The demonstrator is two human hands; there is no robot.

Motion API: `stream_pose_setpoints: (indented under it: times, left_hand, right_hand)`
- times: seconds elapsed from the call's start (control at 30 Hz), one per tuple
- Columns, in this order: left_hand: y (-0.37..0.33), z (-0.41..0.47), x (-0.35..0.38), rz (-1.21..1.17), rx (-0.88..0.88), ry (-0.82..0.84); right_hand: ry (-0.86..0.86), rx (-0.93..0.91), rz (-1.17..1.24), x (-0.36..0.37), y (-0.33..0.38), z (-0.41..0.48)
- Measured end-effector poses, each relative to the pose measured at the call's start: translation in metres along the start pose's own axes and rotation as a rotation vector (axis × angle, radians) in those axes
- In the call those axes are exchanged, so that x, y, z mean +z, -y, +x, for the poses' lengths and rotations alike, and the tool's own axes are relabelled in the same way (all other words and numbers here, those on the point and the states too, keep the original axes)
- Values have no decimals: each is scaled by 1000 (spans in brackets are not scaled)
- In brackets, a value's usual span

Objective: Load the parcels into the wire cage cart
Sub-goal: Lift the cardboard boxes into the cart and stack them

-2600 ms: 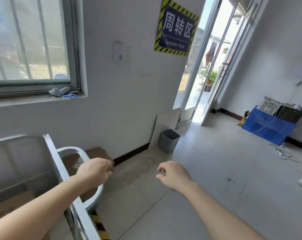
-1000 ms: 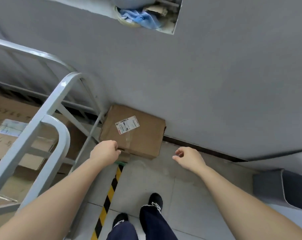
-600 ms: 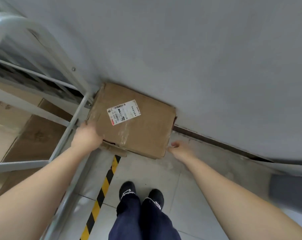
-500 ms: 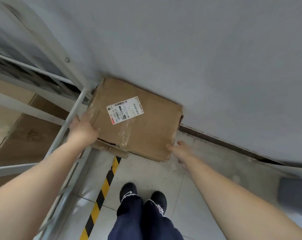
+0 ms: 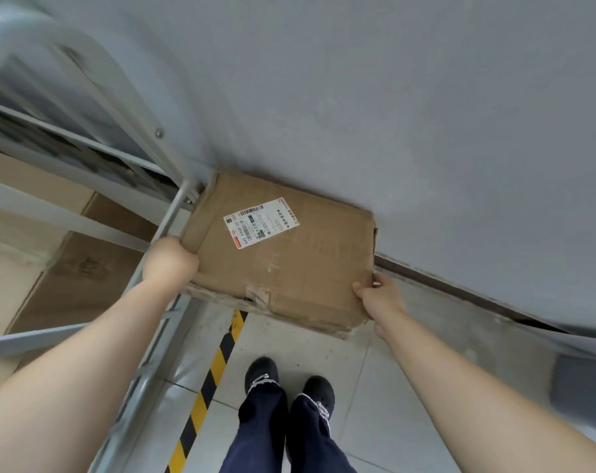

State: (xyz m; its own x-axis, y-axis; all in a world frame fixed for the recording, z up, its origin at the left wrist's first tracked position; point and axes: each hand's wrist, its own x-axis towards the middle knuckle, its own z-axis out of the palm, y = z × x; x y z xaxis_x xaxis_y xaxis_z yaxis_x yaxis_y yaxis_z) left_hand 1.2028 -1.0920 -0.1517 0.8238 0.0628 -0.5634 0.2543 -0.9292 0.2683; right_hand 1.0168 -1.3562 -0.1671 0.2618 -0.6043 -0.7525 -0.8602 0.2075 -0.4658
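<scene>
A brown cardboard parcel (image 5: 289, 264) with a white shipping label lies on the floor against the grey wall, right beside the cart's corner post. My left hand (image 5: 169, 260) grips its near left corner, fingers tucked under the edge. My right hand (image 5: 378, 295) holds the near right corner, thumb on top and fingers down the side. The wire cage cart (image 5: 166, 230), with pale grey metal bars, fills the left side. Inside it lie other cardboard boxes (image 5: 74, 278).
A yellow and black hazard stripe (image 5: 207, 380) runs along the tiled floor by the cart's base. My two black shoes (image 5: 289, 384) stand just behind the parcel. A grey bin (image 5: 580, 387) sits at the right edge. A dark skirting strip follows the wall.
I turned and bent down from the room view toward the parcel by the wall. Both hands reached in and took hold of its two near corners. The right hand shifted from the floor onto the box.
</scene>
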Motion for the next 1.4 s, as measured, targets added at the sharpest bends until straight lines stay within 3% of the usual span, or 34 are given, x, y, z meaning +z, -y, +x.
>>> stream_pose_setpoints:
  times: [0.3, 0.67, 1.0, 1.4]
  left_hand:
    - [8, -119, -27, -154, -136, -19]
    - [84, -291, -20, -391, -345, -89]
    - [233, -455, -2, -752, -734, -142]
    - [432, -643, 25, -1014, -1002, -300]
  right_hand:
    - [36, -131, -218, -76, 24, -77]
    - [206, -365, -516, -125, 13, -161]
    - [471, -511, -921, -66, -44, -267]
    - [694, -665, -1294, 54, -161, -456]
